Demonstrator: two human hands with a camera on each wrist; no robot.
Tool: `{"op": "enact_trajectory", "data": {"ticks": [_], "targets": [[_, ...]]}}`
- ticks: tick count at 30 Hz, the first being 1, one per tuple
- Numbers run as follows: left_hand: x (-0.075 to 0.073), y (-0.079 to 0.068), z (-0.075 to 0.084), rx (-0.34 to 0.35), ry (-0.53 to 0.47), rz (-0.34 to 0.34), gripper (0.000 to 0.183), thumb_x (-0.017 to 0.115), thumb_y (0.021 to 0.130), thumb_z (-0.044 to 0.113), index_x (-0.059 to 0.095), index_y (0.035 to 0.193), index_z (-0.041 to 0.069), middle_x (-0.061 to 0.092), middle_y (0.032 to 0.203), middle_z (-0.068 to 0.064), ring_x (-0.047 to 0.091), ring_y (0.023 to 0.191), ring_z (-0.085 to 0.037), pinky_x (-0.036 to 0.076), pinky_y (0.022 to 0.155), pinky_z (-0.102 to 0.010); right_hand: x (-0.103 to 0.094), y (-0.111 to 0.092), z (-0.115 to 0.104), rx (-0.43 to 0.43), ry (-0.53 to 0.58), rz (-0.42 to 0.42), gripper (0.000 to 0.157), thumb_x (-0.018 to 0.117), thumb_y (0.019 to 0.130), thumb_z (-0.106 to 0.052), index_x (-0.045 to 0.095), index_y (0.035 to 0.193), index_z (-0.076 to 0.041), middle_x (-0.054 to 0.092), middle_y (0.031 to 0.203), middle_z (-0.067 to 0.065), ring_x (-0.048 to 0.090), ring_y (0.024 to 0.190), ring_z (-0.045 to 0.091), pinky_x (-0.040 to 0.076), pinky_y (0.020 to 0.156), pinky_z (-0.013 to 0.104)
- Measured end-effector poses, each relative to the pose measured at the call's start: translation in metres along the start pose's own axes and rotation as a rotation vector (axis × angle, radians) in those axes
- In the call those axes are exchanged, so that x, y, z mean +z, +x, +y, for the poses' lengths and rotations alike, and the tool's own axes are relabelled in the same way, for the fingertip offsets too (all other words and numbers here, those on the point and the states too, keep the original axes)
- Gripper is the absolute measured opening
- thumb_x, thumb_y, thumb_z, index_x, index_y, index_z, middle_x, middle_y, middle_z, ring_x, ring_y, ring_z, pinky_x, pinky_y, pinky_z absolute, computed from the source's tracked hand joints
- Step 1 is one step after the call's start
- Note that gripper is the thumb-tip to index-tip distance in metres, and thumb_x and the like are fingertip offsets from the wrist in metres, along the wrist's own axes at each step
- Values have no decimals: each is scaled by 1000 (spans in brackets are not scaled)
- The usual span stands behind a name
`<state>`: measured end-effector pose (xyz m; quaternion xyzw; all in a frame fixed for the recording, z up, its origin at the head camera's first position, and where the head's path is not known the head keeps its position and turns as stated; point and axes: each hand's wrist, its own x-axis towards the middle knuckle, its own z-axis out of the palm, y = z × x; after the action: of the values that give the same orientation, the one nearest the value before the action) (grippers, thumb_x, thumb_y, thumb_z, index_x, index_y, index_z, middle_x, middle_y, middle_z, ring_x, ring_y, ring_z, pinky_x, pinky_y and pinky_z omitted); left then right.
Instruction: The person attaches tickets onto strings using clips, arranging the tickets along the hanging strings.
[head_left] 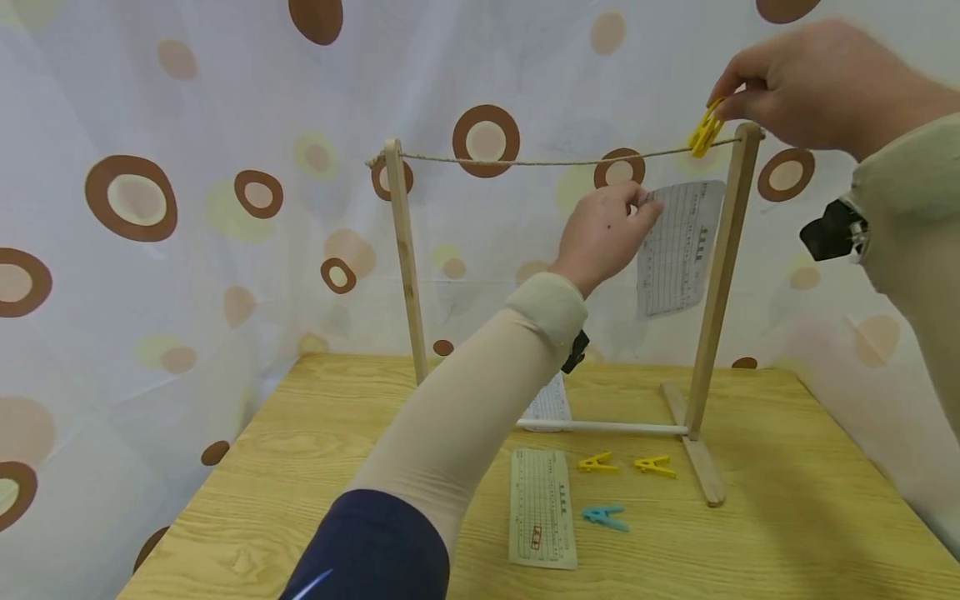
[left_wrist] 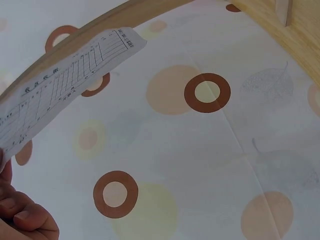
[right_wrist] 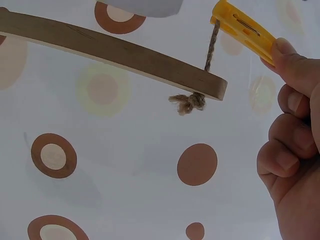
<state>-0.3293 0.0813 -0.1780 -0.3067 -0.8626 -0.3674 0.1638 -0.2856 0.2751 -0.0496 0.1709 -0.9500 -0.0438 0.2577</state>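
My left hand [head_left: 603, 233] pinches a printed paper slip [head_left: 678, 250] by its upper left corner. The slip hangs below the rope [head_left: 525, 161], close to the right post of a wooden frame. In the left wrist view, the same printed slip [left_wrist: 65, 80] stretches out from my fingers. Up at the rope's right end, my right hand [head_left: 817, 92] pinches a yellow clothespin [head_left: 705, 129] by its handle end. In the right wrist view, the clothespin's [right_wrist: 245, 27] front end meets the rope [right_wrist: 212, 47]; whether it bites the rope I cannot tell.
The wooden frame's right post [head_left: 723, 283] stands on the table [head_left: 795, 517], with a white crossbar [head_left: 615, 427] low down. Another printed slip [head_left: 543, 508], two yellow clothespins [head_left: 597, 463] and a blue clothespin [head_left: 606, 517] lie in front. A further paper [head_left: 551, 404] is partly behind my left arm.
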Motion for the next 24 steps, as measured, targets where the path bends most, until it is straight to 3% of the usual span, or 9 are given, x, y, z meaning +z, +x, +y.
{"op": "enact_trajectory", "data": {"ticks": [6,15,24], "targets": [[-3,8,4,-46,28,5,21,51,107,37,61,101,19,60,84,5,51,68,-10,39,61,-24,5,-1,-5,20,12,-79,23,52,105,-13,66,118,-1,62,108,28,51,84,40,43,59,43],[-2,16,12,-155,122,4,23,51,106,43,61,97,24,63,90,12,58,76,-5,41,60,-25,10,-4,-4,-29,5,-95,20,61,102,-15,67,114,1,65,98,24,51,79,36,41,59,42],[-5,14,10,-83,103,-4,22,52,106,40,66,103,23,59,99,12,54,79,-7,41,64,-23,12,-7,-10,-34,-23,-97,22,56,104,-15,66,119,-1,66,102,25,53,78,36,40,63,45]]}}
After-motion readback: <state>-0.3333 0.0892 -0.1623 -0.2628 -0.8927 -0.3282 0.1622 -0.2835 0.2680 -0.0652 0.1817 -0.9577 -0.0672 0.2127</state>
